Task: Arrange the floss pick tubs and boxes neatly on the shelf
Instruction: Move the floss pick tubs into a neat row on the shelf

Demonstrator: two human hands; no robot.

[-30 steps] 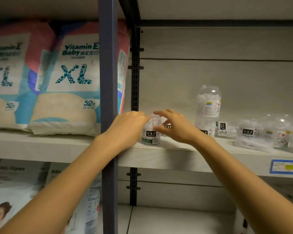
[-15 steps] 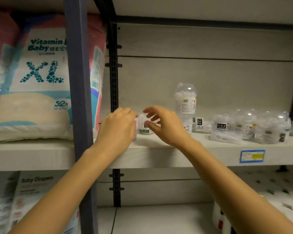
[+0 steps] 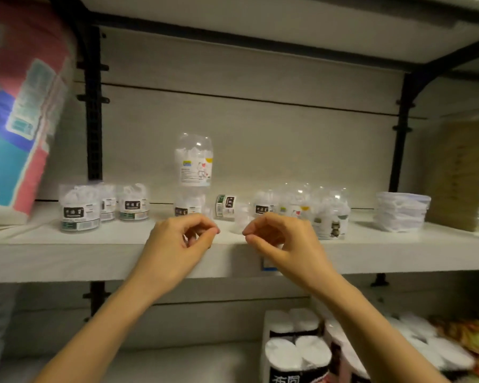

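Three clear floss pick tubs with black labels (image 3: 79, 211) (image 3: 107, 205) (image 3: 133, 205) stand grouped at the left of the white shelf (image 3: 67, 261). A tall tub (image 3: 194, 161) is stacked on a short one (image 3: 188, 206). Beside it a tub lies on its side (image 3: 226, 205). More tubs cluster to the right (image 3: 331, 217). A stack of flat clear boxes (image 3: 401, 211) stands further right. My left hand (image 3: 183, 241) and my right hand (image 3: 277, 241) hover at the shelf's front edge, fingers curled, holding nothing.
A diaper pack (image 3: 17, 106) leans at the far left of the shelf. A brown carton (image 3: 459, 172) stands at the far right. Toilet paper packs (image 3: 296, 352) sit on the shelf below. A black upright (image 3: 94, 120) runs behind the left tubs.
The view has swung to the right. Both hands have let go of the tub at the left and moved right along the shelf edge, now holding nothing.
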